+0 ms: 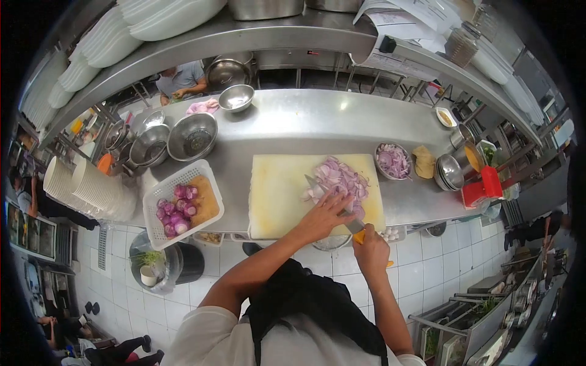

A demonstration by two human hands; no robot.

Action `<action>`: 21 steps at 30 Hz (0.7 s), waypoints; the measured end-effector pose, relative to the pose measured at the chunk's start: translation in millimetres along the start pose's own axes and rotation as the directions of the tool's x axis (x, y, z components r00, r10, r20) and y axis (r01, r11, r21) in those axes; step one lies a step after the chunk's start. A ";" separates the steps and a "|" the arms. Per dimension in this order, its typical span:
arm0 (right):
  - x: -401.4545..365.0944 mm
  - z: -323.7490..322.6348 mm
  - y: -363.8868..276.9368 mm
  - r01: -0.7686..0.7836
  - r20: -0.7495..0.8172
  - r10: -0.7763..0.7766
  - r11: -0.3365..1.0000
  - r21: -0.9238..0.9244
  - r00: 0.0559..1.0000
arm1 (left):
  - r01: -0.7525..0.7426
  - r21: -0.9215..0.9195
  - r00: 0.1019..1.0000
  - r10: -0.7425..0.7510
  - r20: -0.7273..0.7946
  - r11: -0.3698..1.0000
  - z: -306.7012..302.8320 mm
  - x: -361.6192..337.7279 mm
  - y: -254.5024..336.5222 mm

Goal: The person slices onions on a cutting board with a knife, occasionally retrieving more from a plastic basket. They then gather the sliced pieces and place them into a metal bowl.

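A knife (354,226) with a yellow-orange handle is in my right hand (372,251), closed around the handle at the front edge of the cutting board (278,195). Its blade slants up and left across the board, and its tip shows past my left hand (323,215). That hand lies with fingers stretched out over the blade and the nearest onion slices, hiding the blade's middle. Sliced red onion (345,180) is heaped on the right half of the board. A steel bowl of sliced onion (393,161) stands just right of the board.
Left of the board is a white basket (210,177) with peeled red onions (177,210). Steel bowls (192,136) stand behind it. Stacked bowls (450,171) and a red container (482,188) are at right. A shelf (262,39) spans overhead. Another person (182,79) works across the counter.
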State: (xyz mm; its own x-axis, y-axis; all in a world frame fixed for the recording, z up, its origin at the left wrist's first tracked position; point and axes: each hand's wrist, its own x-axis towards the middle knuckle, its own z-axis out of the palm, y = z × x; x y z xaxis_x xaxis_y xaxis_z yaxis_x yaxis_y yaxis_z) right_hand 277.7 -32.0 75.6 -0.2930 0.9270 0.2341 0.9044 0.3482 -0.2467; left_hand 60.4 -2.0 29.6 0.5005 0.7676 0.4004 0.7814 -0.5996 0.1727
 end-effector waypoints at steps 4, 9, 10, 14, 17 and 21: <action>-13.6 -34.7 8.8 -0.071 0.038 0.072 0.997 -0.027 0.997 | 0.151 -0.050 0.988 -0.151 0.015 0.987 1.3 10.6 -23.9; -43.3 -81.7 35.1 -0.143 0.059 0.145 0.989 -0.035 0.988 | 0.267 -0.006 0.964 -0.267 0.013 0.964 0.8 10.8 -56.2; -50.1 -86.9 34.6 -0.186 0.065 0.187 0.982 -0.031 0.980 | 0.290 -0.012 0.957 -0.290 -0.023 0.957 -2.9 10.7 -58.2; -73.7 -86.4 31.2 -0.337 0.156 0.322 0.938 0.082 0.934 | 0.431 -0.128 0.900 -0.435 -0.003 0.893 -42.2 10.0 -55.3; -87.3 -44.6 29.3 -0.369 0.306 0.292 0.898 0.238 0.906 | 0.498 -0.079 0.824 -0.442 0.355 0.864 -152.2 26.7 -16.3; -77.2 8.7 -4.2 -0.005 0.218 -0.076 0.937 0.349 0.973 | -0.057 -0.255 0.996 0.071 0.046 0.965 -300.0 53.1 82.1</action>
State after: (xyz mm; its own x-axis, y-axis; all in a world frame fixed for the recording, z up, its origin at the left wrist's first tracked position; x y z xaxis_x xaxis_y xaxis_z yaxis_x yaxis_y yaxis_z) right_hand 293.9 -103.8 50.4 -0.4216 0.9058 0.0411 0.7407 0.3702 -0.5607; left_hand 39.3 -78.4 335.0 0.5716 0.7326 0.3694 0.6305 -0.6803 0.3737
